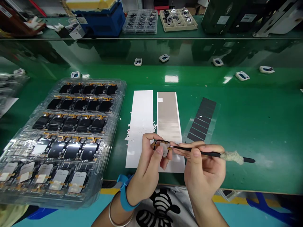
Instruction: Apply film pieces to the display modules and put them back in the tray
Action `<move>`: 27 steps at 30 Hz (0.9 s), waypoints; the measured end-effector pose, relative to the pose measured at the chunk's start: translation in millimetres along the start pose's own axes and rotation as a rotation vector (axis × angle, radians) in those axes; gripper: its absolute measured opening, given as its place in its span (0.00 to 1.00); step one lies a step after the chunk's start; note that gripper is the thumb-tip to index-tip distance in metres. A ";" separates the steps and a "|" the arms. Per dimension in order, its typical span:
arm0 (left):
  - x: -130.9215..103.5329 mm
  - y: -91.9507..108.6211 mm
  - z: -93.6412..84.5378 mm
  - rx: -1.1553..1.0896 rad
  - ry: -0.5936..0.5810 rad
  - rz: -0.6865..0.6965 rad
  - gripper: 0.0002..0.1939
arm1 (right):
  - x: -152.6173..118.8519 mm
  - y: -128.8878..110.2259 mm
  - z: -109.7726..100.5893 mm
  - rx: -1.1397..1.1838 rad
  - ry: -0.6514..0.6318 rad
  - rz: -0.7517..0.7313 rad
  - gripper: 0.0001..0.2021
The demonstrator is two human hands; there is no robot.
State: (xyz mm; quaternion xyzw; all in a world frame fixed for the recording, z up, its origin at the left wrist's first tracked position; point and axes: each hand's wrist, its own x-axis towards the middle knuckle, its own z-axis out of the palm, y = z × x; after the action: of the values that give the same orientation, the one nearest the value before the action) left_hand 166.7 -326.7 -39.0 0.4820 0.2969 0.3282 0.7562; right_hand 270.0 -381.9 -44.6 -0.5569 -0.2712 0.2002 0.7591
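Note:
In the head view, my left hand (148, 157) is closed on a small display module (163, 147) with a dark rim and a pale back, my thumb lying across it. My right hand (204, 164) grips black tweezers (210, 153) wrapped in whitish material near the rear end. The tweezers' tip meets the module's right edge, by an orange-brown flex strip; whether it pinches anything is too small to tell. Beneath my hands lie a white sheet (142, 123) and a sheet with a grey-beige strip (168, 116).
A clear plastic tray (115, 123) of several display modules fills the left. Black adhesive pieces on a clear film (201, 121) lie to the right. Small white-framed parts (242, 76) are scattered towards the back. A shelf holds a blue bin (100, 20) and compartment boxes (140, 21).

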 end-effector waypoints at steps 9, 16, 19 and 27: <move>-0.6 -2.1 1.4 0.008 -0.018 0.007 0.07 | 0.9 -1.0 0.3 0.031 0.006 -0.001 0.05; -0.3 -3.3 1.4 0.015 -0.022 0.029 0.06 | 1.5 1.1 0.7 0.046 0.011 -0.028 0.05; 1.0 -3.9 2.6 0.028 -0.004 0.044 0.06 | 1.9 1.8 0.6 0.081 0.007 -0.054 0.06; 2.7 -5.5 3.0 0.055 0.024 0.129 0.04 | 0.1 0.4 2.1 0.039 0.013 -0.100 0.06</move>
State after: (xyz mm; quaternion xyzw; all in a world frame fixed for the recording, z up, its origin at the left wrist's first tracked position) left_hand 171.8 -327.9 -43.4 0.5170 0.2832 0.3737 0.7162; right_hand 268.8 -380.1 -44.4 -0.5293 -0.2897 0.1636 0.7805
